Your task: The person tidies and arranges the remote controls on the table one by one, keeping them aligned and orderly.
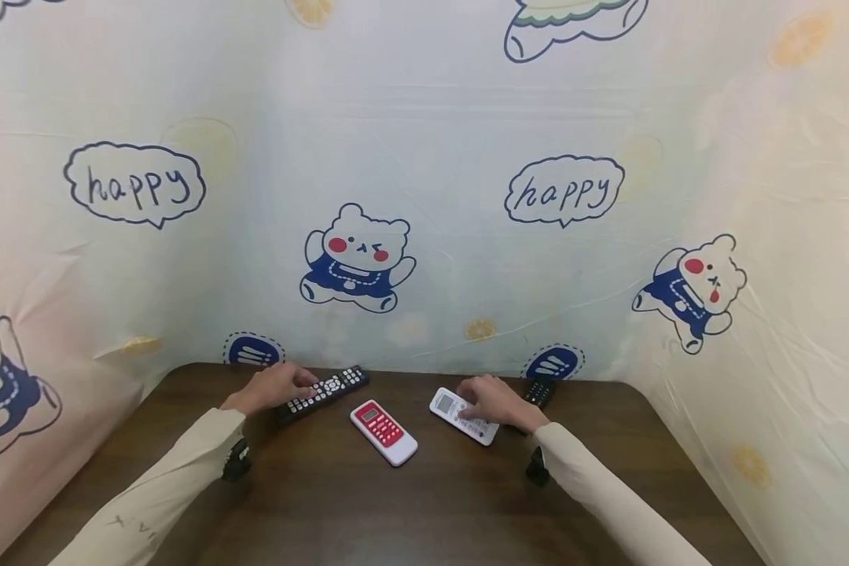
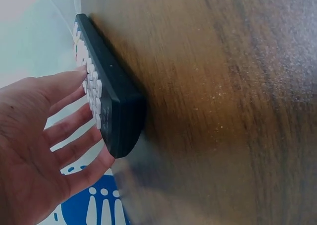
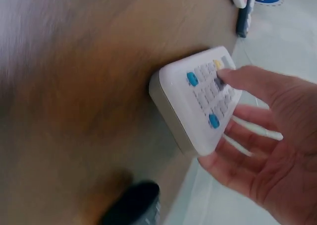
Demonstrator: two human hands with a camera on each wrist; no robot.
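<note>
Bear-print cloth (image 1: 467,259) is hung behind the counter (image 1: 368,519). Near its back edge, black remote (image 1: 345,383) is gripped by left hand (image 1: 272,387), white remote (image 1: 444,404) by right hand (image 1: 498,399); red remote (image 1: 384,431) is parked between, dark remote (image 1: 539,391) toward back-right corner.

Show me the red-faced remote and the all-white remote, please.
Red-faced remote (image 1: 384,433): head view, on its red button panel.
All-white remote (image 3: 205,97): right wrist view, on its keypad.

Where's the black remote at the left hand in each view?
Head: black remote below and left of centre, at the left hand.
Left wrist: black remote left of centre, large.
Right wrist: black remote top right, small.
Shared landmark: brown tabletop, in all three.
</note>
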